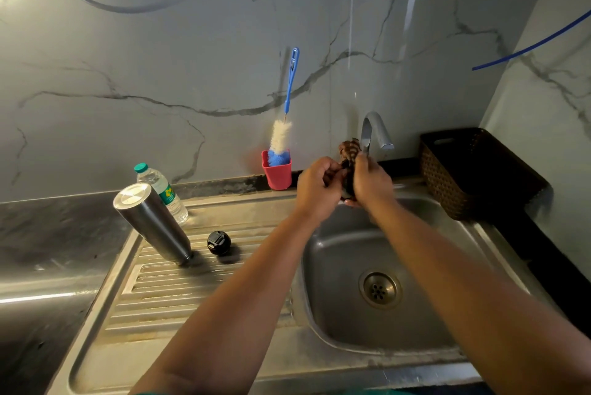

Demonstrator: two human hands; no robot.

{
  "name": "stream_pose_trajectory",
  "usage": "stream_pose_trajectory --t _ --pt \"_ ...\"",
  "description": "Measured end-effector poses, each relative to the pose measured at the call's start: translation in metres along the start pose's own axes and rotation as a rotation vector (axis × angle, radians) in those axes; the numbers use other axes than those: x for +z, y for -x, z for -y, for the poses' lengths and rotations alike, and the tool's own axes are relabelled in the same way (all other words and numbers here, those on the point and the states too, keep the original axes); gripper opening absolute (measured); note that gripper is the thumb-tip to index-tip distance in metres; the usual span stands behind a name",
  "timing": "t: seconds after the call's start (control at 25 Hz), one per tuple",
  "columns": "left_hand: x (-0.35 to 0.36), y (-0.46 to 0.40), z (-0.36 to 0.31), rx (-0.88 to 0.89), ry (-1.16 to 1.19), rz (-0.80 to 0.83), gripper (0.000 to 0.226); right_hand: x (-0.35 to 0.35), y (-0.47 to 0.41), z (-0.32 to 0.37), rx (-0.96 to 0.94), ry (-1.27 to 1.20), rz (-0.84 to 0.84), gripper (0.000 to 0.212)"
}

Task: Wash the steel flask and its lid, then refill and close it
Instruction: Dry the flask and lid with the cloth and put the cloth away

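- Both hands meet under the tap, above the sink basin: the left hand and right hand each keep a closed grip on a dark brown patterned cloth.
- The steel flask stands mouth-down on the ribbed drainboard, its black lid just beside it.
- A plastic water bottle stands behind the flask; a bottle brush sits in a red cup.

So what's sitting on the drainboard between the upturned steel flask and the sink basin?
Head view: only the black flask lid, standing just right of the steel flask; past it, bare ribbed drainboard runs to the sink basin.
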State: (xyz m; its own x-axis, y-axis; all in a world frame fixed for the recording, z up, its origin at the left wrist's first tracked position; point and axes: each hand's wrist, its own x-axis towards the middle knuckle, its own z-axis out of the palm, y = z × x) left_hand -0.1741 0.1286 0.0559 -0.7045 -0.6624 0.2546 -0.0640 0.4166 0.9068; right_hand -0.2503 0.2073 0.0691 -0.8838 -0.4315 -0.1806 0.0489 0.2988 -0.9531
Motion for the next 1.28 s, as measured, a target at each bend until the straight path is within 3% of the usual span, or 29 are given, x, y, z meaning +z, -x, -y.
stream_pose_trajectory --t 0.08,0.12,0.24,0.32,0.48,0.6,0.72,0.84,1.0,1.12,1.2,1.28 --pt "0.005 0.001 -0.004 -0.055 0.064 -0.006 0.010 0.007 0.003 -0.009 -0.296 0.219 -0.138 0.042" --pt "0.005 0.002 -0.005 -0.057 0.083 0.013 0.011 0.003 -0.003 -0.007 -0.269 0.161 -0.102 0.042" --pt "-0.001 0.001 -0.004 0.006 0.109 0.034 0.010 -0.018 -0.019 0.010 0.318 -0.336 0.337 0.040" --pt "-0.005 0.001 -0.002 -0.021 0.259 0.043 0.009 -0.026 -0.021 0.011 0.407 -0.458 0.468 0.040" --pt "-0.008 -0.003 -0.003 -0.202 0.292 0.050 0.016 -0.014 -0.017 0.011 0.327 -0.421 0.282 0.039" --pt "-0.001 -0.005 0.000 -0.225 0.184 -0.087 0.020 -0.001 -0.006 0.003 0.074 -0.290 0.122 0.037" --pt "0.008 0.001 0.005 -0.104 0.015 -0.069 0.017 0.000 -0.002 -0.006 -0.150 -0.100 0.042 0.037" --pt "0.013 0.009 0.019 0.166 -0.241 -0.047 0.014 -0.004 -0.012 -0.007 0.111 -0.243 0.139 0.035" --pt "0.014 0.009 0.031 0.405 -0.292 -0.125 0.014 -0.005 -0.015 -0.016 0.485 -0.677 0.398 0.034" --pt "0.011 0.008 0.047 0.503 -0.417 -0.027 0.016 -0.001 -0.007 -0.026 0.534 -0.802 0.400 0.058" --pt "0.010 0.010 0.057 0.538 -0.485 0.040 0.025 0.002 -0.006 -0.029 0.535 -0.748 0.412 0.077" --pt "0.010 0.011 0.059 0.535 -0.484 0.064 0.029 0.003 -0.006 -0.030 0.551 -0.669 0.423 0.082"
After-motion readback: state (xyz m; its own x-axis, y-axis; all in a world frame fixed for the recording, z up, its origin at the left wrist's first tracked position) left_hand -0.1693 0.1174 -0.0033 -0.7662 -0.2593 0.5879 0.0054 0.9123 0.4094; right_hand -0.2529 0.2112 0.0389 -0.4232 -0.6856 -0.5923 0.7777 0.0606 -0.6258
